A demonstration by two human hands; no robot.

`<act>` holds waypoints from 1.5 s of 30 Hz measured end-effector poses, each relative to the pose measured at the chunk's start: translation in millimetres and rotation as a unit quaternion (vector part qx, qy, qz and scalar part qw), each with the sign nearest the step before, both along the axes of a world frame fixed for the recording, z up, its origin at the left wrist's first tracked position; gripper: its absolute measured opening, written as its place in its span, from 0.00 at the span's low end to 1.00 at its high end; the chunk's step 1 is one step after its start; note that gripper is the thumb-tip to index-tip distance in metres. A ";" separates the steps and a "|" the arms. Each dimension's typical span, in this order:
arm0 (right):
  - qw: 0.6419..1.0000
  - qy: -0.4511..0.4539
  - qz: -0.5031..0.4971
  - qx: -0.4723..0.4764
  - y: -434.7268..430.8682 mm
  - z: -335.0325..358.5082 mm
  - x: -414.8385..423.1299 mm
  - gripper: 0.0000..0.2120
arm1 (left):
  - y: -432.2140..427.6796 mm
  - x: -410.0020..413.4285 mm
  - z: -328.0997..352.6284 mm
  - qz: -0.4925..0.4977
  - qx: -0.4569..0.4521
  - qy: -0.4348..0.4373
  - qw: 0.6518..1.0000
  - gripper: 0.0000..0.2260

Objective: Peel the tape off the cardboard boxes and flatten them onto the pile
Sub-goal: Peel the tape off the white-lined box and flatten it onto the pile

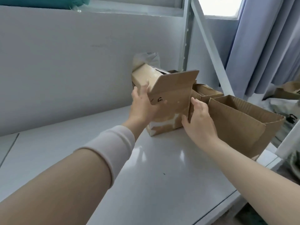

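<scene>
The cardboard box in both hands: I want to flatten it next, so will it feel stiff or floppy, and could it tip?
Likely floppy: the box has a loose flap and creased walls. Probably light, being thin card. It could tip, standing on a narrow base on the glossy table; the left hand and right hand steady it.

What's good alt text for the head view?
A left hand and right hand grip a taped box standing on a white table, one at each side. An open box stands just to its right.
</scene>
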State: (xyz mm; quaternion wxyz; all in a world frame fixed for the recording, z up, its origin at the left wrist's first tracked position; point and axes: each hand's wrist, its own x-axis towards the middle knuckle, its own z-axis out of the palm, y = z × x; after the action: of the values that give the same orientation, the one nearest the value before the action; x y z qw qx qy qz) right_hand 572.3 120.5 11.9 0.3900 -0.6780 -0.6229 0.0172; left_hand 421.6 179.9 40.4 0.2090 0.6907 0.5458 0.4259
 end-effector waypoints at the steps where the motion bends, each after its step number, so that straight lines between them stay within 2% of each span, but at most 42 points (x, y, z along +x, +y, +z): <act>1: 1.000 0.009 0.003 0.012 5.4 -2.2 0.2 0.30 | 6.6 -0.7 -0.7 0.004 0.019 -0.003 1.000 0.31; 4: 0.999 0.044 0.011 0.031 18.5 -5.3 -2.3 0.34 | 16.2 -5.7 -5.5 0.010 0.096 -0.037 0.995 0.16; 8: 0.994 0.106 0.010 -0.003 28.3 -6.2 -9.3 0.36 | 16.3 -13.6 -11.2 0.002 0.142 -0.064 0.988 0.08; 10: 0.993 0.117 0.019 0.003 27.3 -6.1 -13.5 0.36 | 10.0 -21.5 -8.4 -0.011 0.143 -0.104 0.984 0.03; 13: 0.988 0.142 0.047 0.041 17.2 -0.6 -19.1 0.34 | -2.1 -43.9 -2.2 -0.024 0.124 -0.167 0.978 0.13; 17: 0.976 0.174 0.120 0.048 -4.3 19.0 -35.4 0.35 | -33.0 -82.9 26.3 -0.018 0.083 -0.230 0.970 0.09; 20: 0.964 0.184 0.184 0.050 -26.8 38.2 -62.6 0.37 | -68.4 -112.5 60.1 0.024 0.118 -0.222 0.967 0.09; 26: 0.925 0.257 0.260 0.104 -78.1 85.8 -137.1 0.27 | -145.8 -185.8 122.9 0.126 0.201 -0.173 0.956 0.02; 29: 0.900 0.284 0.322 0.081 -108.8 99.5 -182.8 0.27 | -188.0 -232.1 141.7 0.184 0.225 -0.136 0.947 0.02; 33: 0.859 0.341 0.380 0.047 -154.7 108.7 -244.1 0.27 | -248.8 -286.5 150.1 0.198 0.241 -0.115 0.943 0.10; 38: 0.811 0.366 0.456 0.001 -203.5 115.8 -311.5 0.29 | -319.7 -339.0 138.1 0.194 0.185 -0.169 0.948 0.23; 41: 0.793 0.360 0.490 -0.044 -221.5 119.2 -339.4 0.33 | -349.4 -363.5 132.7 0.202 0.146 -0.213 0.945 0.25; 43: 0.781 0.354 0.507 -0.088 -231.2 122.6 -353.2 0.35 | -365.6 -376.4 127.8 0.205 0.120 -0.209 0.948 0.25; 45: 0.768 0.353 0.522 -0.115 -234.2 123.4 -361.5 0.28 | -374.6 -388.2 120.5 0.198 0.090 -0.211 0.953 0.23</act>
State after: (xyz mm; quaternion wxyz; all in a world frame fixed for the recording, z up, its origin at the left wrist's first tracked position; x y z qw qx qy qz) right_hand 210.8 -113.7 135.3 0.4326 -0.2340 -0.6926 0.5276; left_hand 33.4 -194.7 160.9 0.1681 0.4787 0.5748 0.6420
